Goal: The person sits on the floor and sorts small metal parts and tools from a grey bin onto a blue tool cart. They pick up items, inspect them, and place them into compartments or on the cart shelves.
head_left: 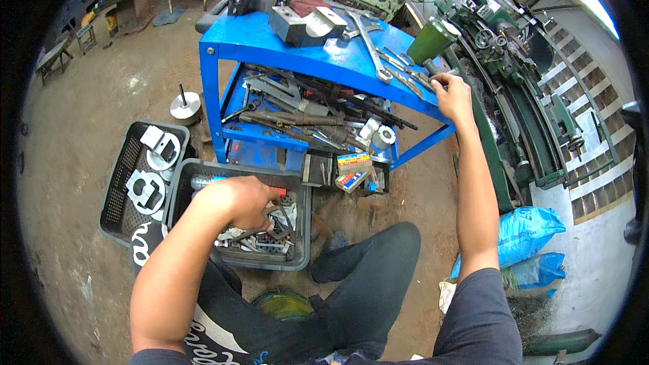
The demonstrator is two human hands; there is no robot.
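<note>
My left hand point(251, 204) reaches down into a dark plastic crate point(305, 230) in front of me. Its fingers are apart over a jumble of small metal parts point(282, 220), and I see nothing held in them. A red piece point(279, 191) lies beside its fingers. At the right front corner of the blue metal table point(253, 34), my right hand point(453, 96) has its fingers curled together by the edge. A grey cylindrical metal piece point(431, 66) and several slim tools point(403, 78) lie next to it. Whatever is under those fingers is hidden.
Machined blocks point(291, 27), a long wrench point(368, 47) and a green container point(433, 37) stand on the table. Its lower shelf holds metal bars point(291, 118). A second crate point(115, 189) stands left, small boxes point(353, 170) below, a lathe point(517, 94) and blue sacks point(531, 230) right.
</note>
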